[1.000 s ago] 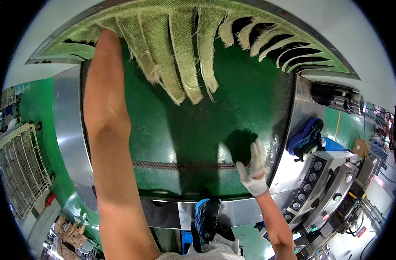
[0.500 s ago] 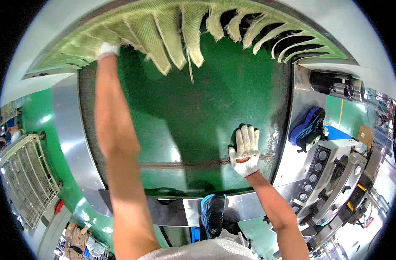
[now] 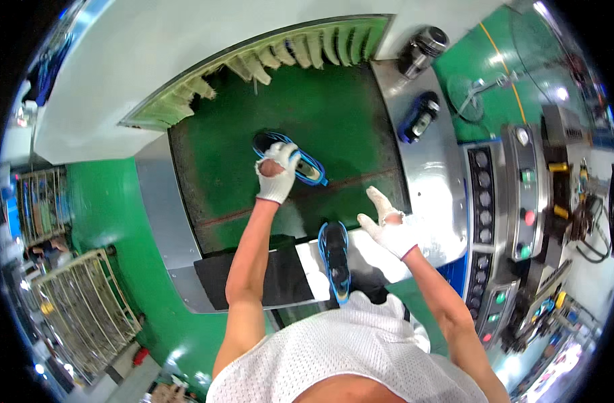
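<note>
Three shoes show: one on the green belt (image 3: 347,114) under the gloved left hand (image 3: 278,176), at ten o'clock from the second (image 3: 335,258); the third (image 3: 420,117) lies at one o'clock. Two gloved hands, the right (image 3: 391,228) spread.

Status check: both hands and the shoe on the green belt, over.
Left hand gripping black-and-blue shoe on green belt. Right hand open, empty, at the belt's near edge. Second shoe on near ledge, third shoe on steel side plate; neither blocking.
</note>
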Tool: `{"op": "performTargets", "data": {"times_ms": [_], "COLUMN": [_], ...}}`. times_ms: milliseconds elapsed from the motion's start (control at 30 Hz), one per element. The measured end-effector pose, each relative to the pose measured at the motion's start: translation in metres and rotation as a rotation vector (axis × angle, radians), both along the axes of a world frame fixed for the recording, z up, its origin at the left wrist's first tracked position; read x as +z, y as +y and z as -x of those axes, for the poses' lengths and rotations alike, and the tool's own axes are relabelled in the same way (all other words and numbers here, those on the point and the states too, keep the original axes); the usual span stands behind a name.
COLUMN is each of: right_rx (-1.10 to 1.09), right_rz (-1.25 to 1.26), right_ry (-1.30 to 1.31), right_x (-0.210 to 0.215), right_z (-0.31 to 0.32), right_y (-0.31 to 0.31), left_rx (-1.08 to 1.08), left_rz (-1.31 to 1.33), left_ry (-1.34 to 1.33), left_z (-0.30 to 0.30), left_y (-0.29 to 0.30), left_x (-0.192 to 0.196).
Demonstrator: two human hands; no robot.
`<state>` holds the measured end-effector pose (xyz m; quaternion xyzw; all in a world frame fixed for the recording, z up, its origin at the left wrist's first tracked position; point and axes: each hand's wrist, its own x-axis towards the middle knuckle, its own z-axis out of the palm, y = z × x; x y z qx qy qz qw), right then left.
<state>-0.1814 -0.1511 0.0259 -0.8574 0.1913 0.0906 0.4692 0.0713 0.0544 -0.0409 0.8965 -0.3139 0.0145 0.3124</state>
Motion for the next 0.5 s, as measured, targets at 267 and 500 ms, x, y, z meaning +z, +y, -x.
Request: {"op": "performTargets", "data": {"times_ms": [267,500], "right_rx": [-0.211,-0.663], "right_rz": [0.217,0.507], "right_ry": [-0.125,-0.465], "right_x": [0.118,0.119], "right_z": [0.09,0.285], "right_y": [-0.026,-0.08], "left_rx": [-0.504,-0.798], "left_rz": [0.034,0.342], "left_ry": [-0.034,0.692], "left_z": [0.159,0.377], "left_y": [-0.105,-0.241], "left_x": [0.145,0.229]}}
